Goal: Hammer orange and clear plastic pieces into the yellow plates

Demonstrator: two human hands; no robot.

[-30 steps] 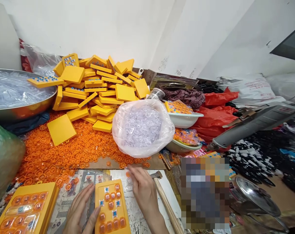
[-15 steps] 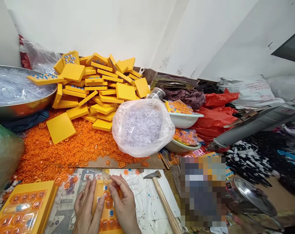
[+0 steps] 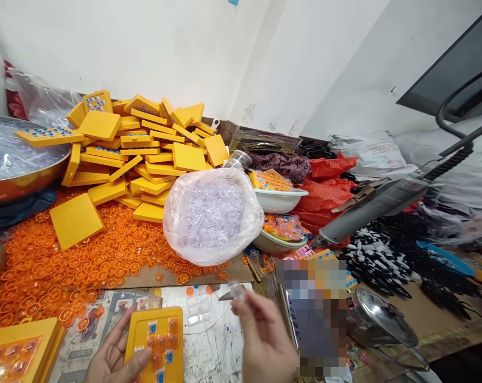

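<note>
My left hand grips a flat yellow plastic case by its left side, thumb over the front edge. Orange translucent caps and small blue-and-white pieces sit in its recesses. To the right and raised off the table, my right hand pinches a small clear plastic piece, which is blurred. Two or so clear rectangular pieces lie on the white sheet beyond the case. At lower left rest stacked yellow cases, the top one fitted with orange caps.
Loose orange caps cover the table behind, below a heap of yellow cases. A white bag holds clear parts. A hammer is mostly hidden behind my right hand. To the right stand bowls and a lidded pot.
My right hand has left the case and moved right, a clear piece between its fingers. My left hand stays on the case. The camera view has shifted to the right.
</note>
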